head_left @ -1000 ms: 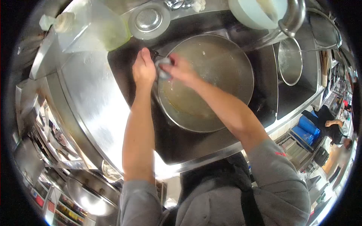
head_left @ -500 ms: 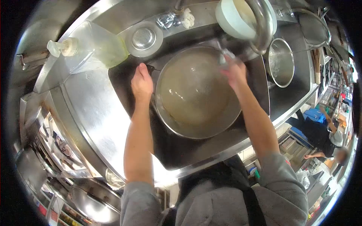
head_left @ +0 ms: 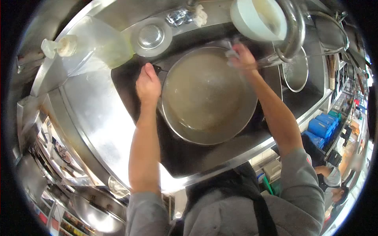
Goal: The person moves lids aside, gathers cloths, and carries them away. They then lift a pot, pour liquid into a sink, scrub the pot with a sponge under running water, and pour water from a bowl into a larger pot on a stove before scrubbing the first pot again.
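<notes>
A large round metal wok (head_left: 208,98) lies tilted in the dark sink (head_left: 169,157), its inside dull brownish grey and wet. At its left edge my left hand (head_left: 148,84) is closed round a dark handle (head_left: 157,69), thumb pointing up. My right hand (head_left: 245,59) is closed at the wok's upper right rim, slightly smeared by motion. Between its fingers shows a pale grey, crumpled-looking pad (head_left: 232,53), too blurred to make out its exact kind.
A pale bowl (head_left: 252,23) stands at the back, close to the thick metal faucet (head_left: 295,27). Behind the left hand are a round strainer (head_left: 151,36) and a clear pump bottle (head_left: 100,45). Right of the sink sits a metal pot (head_left: 296,70). Another person (head_left: 332,179) is far right.
My right hand has moved slightly up along the wok's upper right rim with the pale pad. The left hand stays at the handle. My view has shifted slightly.
</notes>
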The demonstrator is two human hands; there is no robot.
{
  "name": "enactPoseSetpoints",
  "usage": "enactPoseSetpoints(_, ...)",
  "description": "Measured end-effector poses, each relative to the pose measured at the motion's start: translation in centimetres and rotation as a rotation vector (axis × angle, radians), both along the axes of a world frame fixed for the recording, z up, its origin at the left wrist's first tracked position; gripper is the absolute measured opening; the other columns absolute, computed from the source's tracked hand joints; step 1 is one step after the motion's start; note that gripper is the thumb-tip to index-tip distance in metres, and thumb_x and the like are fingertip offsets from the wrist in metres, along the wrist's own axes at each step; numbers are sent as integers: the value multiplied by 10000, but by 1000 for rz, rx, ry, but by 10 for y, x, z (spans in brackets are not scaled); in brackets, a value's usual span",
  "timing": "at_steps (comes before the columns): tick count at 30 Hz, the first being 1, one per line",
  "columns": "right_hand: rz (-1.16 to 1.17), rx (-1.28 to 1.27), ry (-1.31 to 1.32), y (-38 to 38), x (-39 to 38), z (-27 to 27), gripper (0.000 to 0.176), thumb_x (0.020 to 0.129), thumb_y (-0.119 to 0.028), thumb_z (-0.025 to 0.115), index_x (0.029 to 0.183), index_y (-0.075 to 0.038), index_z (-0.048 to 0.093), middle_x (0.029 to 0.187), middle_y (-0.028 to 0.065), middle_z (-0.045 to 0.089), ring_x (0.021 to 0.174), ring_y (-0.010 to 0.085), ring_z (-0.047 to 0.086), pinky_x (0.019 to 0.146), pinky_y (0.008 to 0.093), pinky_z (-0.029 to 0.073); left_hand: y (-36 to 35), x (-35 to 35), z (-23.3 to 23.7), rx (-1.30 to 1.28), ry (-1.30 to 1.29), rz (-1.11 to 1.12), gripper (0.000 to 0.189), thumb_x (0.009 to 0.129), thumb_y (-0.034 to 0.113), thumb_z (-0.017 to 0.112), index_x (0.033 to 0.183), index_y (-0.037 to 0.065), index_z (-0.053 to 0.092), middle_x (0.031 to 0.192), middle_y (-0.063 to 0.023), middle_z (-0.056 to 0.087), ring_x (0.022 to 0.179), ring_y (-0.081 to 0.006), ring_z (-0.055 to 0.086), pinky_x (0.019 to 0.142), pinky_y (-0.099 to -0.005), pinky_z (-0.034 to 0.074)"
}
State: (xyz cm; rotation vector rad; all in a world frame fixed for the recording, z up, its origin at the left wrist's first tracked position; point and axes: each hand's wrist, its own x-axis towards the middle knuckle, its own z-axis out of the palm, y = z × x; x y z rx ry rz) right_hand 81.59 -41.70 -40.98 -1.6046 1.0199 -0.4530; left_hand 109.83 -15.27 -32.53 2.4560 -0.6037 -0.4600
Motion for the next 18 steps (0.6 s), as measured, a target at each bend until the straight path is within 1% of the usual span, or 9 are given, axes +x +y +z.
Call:
enactPoseSetpoints(2,111,-95,-20,10,10,9,226,970,-177,553,1174,-90,599,1164,125,661,1049,313,655,876,415,532,0,0,1,-23,-1,-6,571,1045,481,317,1155,36,657,1065,-283,676,1010,-512,617,883,-565,479)
enactPoseSetpoints(4,471,-686,395,37,43,71,254,984,-181,522,1215,-100,590,1210,133,643,1095,301,641,893,419,540,-3,-3,7,1,13,10,568,1046,475,313,1155,37,658,1060,-285,677,1017,-512,616,888,-573,473)
enactPoseSetpoints(7,700,-793,647,41,31,49,278,962,-149,539,1232,-112,591,1217,148,638,1168,278,615,928,437,543,0,0,7,23,62,-4,596,1045,488,335,1255,22,641,1176,-297,646,1138,-494,583,953,-516,474)
enactPoseSetpoints(8,868,-766,777,35,13,13,338,913,-131,607,1250,-103,590,1248,168,625,1275,311,552,980,458,528,-1,-1,10,40,69,0,594,1045,487,337,1250,21,643,1171,-298,646,1136,-496,583,953,-517,474)
enactPoseSetpoints(10,1000,-597,998,26,-43,-33,415,881,-97,598,1295,-86,559,1421,172,516,1385,364,420,1074,455,468,-4,-3,18,73,72,18,591,1044,486,340,1241,20,646,1162,-301,647,1131,-501,581,951,-519,473)
enactPoseSetpoints(12,1066,-512,1088,56,-48,17,477,872,-80,623,1339,-36,533,1479,187,471,1401,364,412,1082,468,459,2,1,2,27,31,1,579,1043,484,334,1214,28,648,1119,-300,656,1097,-508,588,932,-534,474)
enactPoseSetpoints(14,1033,-481,1081,80,-81,-8,496,853,-102,668,1324,-12,544,1393,206,544,1328,378,491,1057,462,474,0,-3,9,41,45,-6,567,1046,478,318,1161,35,653,1098,-287,666,1064,-505,601,917,-546,476)
enactPoseSetpoints(16,1165,-209,1240,103,-81,-13,337,835,-126,679,1142,11,677,1180,234,670,1158,389,629,938,497,533,-2,-3,14,79,31,-7,558,1050,465,291,1093,44,655,1087,-262,680,1024,-498,620,903,-559,479)
enactPoseSetpoints(18,1220,56,1220,130,-72,-8,369,809,-164,706,1139,-1,694,1100,242,693,1061,369,676,919,491,532,0,-2,12,63,65,9,572,1047,485,312,1136,37,656,1087,-283,671,1053,-506,605,913,-552,475)
